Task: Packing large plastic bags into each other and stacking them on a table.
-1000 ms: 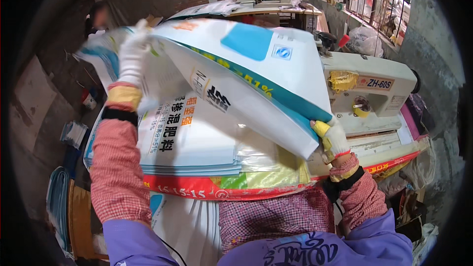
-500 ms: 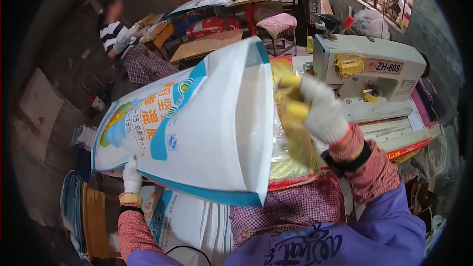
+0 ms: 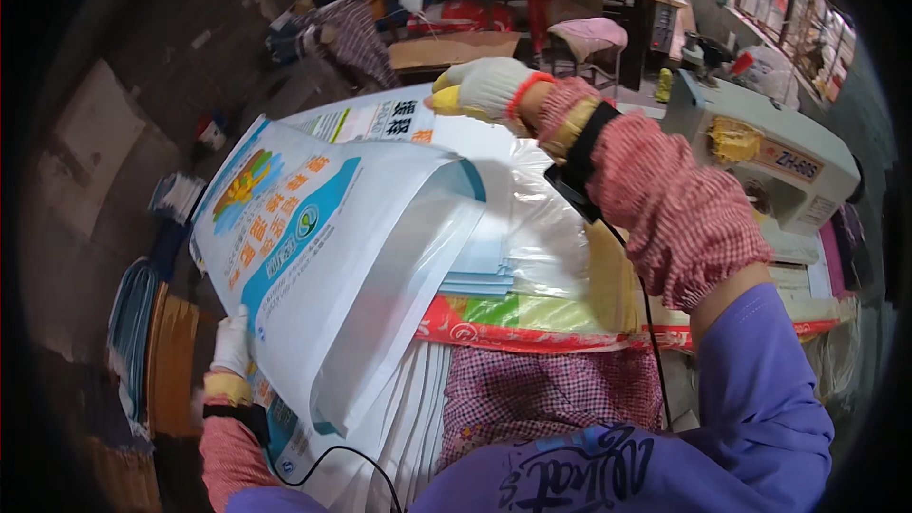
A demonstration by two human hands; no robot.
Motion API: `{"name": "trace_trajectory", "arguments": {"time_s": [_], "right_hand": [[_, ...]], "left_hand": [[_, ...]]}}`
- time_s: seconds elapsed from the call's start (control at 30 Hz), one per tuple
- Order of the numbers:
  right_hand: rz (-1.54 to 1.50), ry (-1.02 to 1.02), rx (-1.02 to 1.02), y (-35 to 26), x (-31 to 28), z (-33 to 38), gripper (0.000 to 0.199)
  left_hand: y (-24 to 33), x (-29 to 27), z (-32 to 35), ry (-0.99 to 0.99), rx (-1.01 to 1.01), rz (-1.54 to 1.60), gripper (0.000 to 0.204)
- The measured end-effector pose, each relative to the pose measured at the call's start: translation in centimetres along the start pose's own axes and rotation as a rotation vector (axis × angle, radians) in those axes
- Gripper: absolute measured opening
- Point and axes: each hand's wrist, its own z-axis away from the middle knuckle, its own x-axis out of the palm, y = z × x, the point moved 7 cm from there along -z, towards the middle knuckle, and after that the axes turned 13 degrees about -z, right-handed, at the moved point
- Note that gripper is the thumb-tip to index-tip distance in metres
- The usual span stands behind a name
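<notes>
1. left hand, 8 o'clock: pinching edge of white-blue bag.
2. right hand, 12 o'clock: fingers bent over flat bag stack; can't tell if pinching.
3. white-blue bag: 9 o'clock, mouth gaping toward 4.

The purple shirt has red-checked oversleeves.

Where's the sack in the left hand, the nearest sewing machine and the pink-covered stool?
Sack (image 3: 312, 261): head view, its printed front.
Sewing machine (image 3: 784, 142): head view, its upper body.
Stool (image 3: 589, 35): head view, its pink cover.
</notes>
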Motion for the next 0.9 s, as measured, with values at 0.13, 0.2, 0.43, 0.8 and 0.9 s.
{"name": "trace_trajectory", "arguments": {"time_s": [0.13, 0.2, 0.43, 0.8, 0.9], "right_hand": [[0.084, -0.214, -0.155, -3.9, 6.2, -2.4, 0.058], [0.306, -0.268, -0.328, -4.4, 10.1, -3.6, 0.053], [0.069, -0.373, 0.039, 2.0, 16.3, 0.9, 0.044], [-0.082, -0.333, -0.002, -5.3, 19.3, 6.2, 0.044], [0.085, -0.481, -0.223, -10.9, 24.7, 6.9, 0.05]], "left_hand": [[0.1, 2.7, 9.6, -0.073, -0.067, 0.213, 0.061], [1.2, 5.1, 13.5, -0.136, -0.083, 0.378, 0.061], [0.5, 9.7, 19.1, -0.217, -0.208, 0.766, 0.055], [8.5, -5.5, 29.6, 0.353, 0.315, 0.254, 0.037], [7.0, -7.7, 34.5, 0.612, 0.271, 0.601, 0.035]]}}
